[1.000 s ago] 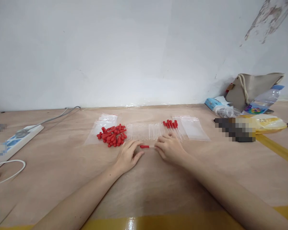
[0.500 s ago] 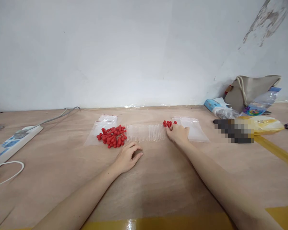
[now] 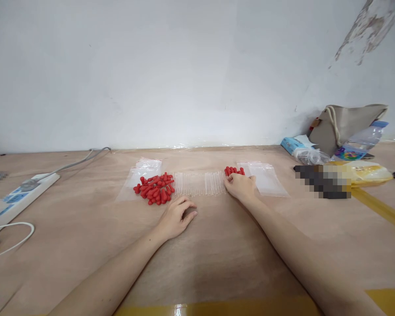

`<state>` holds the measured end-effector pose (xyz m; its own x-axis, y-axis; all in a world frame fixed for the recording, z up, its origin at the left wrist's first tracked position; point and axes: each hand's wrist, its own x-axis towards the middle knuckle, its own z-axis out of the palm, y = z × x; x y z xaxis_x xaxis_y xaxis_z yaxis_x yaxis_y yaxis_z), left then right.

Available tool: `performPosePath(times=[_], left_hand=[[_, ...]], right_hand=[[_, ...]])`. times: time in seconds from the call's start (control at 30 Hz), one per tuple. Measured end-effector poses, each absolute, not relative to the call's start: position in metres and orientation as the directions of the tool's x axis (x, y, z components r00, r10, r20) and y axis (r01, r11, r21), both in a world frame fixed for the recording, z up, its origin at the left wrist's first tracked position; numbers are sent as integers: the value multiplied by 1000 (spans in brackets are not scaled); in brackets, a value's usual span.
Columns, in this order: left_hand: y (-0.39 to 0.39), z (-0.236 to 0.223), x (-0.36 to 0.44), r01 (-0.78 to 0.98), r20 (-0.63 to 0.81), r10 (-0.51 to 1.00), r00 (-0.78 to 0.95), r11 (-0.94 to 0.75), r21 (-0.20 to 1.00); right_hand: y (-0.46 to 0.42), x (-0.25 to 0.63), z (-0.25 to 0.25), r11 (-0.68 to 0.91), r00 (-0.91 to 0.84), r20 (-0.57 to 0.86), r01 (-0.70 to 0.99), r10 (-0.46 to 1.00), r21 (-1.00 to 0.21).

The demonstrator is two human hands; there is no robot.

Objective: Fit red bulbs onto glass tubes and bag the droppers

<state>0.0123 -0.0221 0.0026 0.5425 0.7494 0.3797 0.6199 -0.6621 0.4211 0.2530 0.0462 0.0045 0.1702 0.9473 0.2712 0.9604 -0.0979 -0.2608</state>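
My left hand (image 3: 177,218) rests on the table with thumb and fingers apart, holding nothing. Just beyond it at the left lies a heap of red rubber dropper bulbs (image 3: 155,189). A row of thin clear glass tubes (image 3: 192,183) runs side by side across the middle. At the row's right end, my right hand (image 3: 241,186) is closed, palm down, with its fingertips by the last tubes. Whatever those fingers pinch is hidden. Several red bulbs (image 3: 234,170) lined up in a row show just behind the right hand; their lower parts are covered by it.
Clear zip bags lie flat at the left (image 3: 127,188) and right (image 3: 268,182). A power strip (image 3: 23,197) with cables sits far left. At the right are a tissue pack (image 3: 294,145), a grey bag (image 3: 355,118), a bottle (image 3: 370,136) and a yellow-white packet (image 3: 368,173).
My right hand has shifted slightly left and toward me, and more of the lined-up red bulbs behind it show. My left hand has stayed in place.
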Motion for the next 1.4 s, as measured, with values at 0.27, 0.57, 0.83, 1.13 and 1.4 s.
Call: performPosePath(times=[0.27,0.57,0.83,1.13,1.4], left_hand=[[-24,2,14,617,375,746,549,-665,420],[-18,16,-11,934,630,708,320,-347,-85],[-9,14,-33,940,608,717,341,-272,-206],[-10,17,-27,949,669,698,253,-313,-32],[-25,3,3,690,530,748,399,-626,364]], right_hand=[[44,248,10,-141,184,156,958,971,-251],[46,244,8,-212,244,84,937,966,-279],[40,244,4,-104,264,291,878,920,-467],[27,242,-4,276,158,567,749,808,-603],[6,253,-10,558,-160,678,715,718,-421]])
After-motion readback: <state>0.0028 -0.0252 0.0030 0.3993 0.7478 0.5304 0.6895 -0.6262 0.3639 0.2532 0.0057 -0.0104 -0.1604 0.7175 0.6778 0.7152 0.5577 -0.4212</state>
